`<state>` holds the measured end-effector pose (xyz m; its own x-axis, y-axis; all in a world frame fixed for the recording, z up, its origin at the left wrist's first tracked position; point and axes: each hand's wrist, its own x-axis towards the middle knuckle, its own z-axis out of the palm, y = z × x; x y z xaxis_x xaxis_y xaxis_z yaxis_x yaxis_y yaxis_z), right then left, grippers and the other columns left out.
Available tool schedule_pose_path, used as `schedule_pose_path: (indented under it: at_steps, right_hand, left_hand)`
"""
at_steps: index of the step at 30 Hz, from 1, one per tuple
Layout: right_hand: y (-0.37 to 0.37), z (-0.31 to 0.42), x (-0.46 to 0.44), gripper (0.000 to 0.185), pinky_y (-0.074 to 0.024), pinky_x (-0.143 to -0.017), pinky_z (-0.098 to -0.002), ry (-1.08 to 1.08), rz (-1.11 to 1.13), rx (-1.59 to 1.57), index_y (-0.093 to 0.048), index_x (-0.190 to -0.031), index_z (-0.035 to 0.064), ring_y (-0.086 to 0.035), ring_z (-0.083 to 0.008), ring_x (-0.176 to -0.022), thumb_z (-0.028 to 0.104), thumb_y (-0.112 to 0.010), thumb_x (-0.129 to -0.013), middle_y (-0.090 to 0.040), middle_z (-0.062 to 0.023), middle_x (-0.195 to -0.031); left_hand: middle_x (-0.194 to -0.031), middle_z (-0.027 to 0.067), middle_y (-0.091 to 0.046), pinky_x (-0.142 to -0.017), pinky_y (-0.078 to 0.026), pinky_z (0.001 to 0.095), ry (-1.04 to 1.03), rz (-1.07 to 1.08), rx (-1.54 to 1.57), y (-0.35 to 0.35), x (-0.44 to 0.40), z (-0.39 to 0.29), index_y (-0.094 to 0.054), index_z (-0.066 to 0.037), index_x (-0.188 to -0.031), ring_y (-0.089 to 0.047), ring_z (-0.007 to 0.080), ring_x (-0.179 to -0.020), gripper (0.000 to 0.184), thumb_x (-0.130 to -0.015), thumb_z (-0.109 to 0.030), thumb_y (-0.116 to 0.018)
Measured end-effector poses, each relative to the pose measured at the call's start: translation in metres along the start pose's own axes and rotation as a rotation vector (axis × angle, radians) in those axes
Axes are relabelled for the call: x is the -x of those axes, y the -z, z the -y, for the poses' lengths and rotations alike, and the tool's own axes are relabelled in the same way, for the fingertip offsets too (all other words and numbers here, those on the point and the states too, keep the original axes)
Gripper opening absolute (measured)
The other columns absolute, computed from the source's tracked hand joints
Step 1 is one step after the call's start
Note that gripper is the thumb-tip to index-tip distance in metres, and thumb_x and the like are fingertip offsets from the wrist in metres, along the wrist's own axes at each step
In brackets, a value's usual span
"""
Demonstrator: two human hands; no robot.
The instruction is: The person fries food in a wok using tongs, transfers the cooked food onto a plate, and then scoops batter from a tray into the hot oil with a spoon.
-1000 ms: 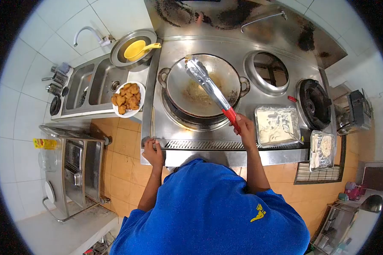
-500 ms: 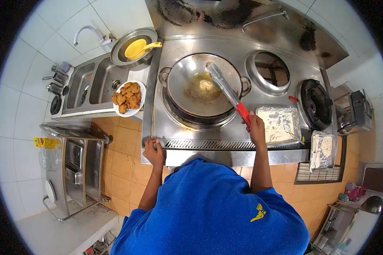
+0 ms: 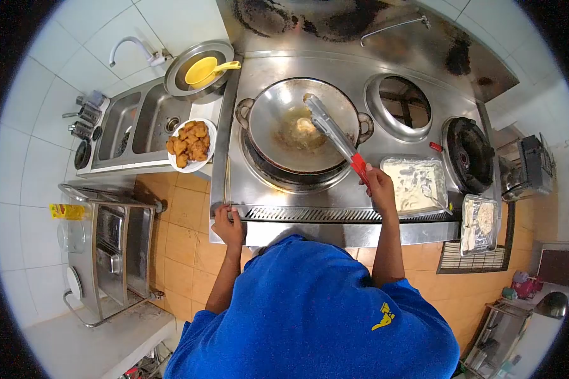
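Grasping red-handled tongs [image 3: 336,132] in the right hand [image 3: 379,186], angling them beside a battered piece [image 3: 304,125] newly frying in the wok [image 3: 267,120], and resting the left hand [image 3: 228,227], grip unclear, on the near left edge of the surface [image 3: 250,197].

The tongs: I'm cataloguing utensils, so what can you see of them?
The tongs are long, with silvery, metal-looking arms and a red handle end, held in the right hand. They slant over the near-right rim of the wok, their far end inside its outline, beside a pale lump. Whether they touch the wok or lump is unclear.
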<state>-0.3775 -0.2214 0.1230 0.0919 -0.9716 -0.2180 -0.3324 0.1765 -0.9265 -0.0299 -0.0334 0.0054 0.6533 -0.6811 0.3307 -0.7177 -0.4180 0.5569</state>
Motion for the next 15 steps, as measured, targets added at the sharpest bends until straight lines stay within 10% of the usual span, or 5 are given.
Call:
schedule_pose_path:
  at_steps: [15]
  right_hand:
    - [-0.0015,0.0096,0.0037,0.05,-0.0349,-0.046,-0.021,0.005,0.002,0.012,-0.064,-0.101,0.001,-0.042,-0.0061,-0.049,0.048,-0.05,-0.09,-0.059,-0.0031,-0.067]
  left_hand:
    - [-0.102,0.0051,-0.061,-0.07,-0.037,0.0405,-0.03,-0.031,0.049,-0.0031,-0.0022,0.0027,-0.061,-0.009,-0.091,-0.058,0.0255,-0.092,0.014,-0.085,-0.021,-0.056]
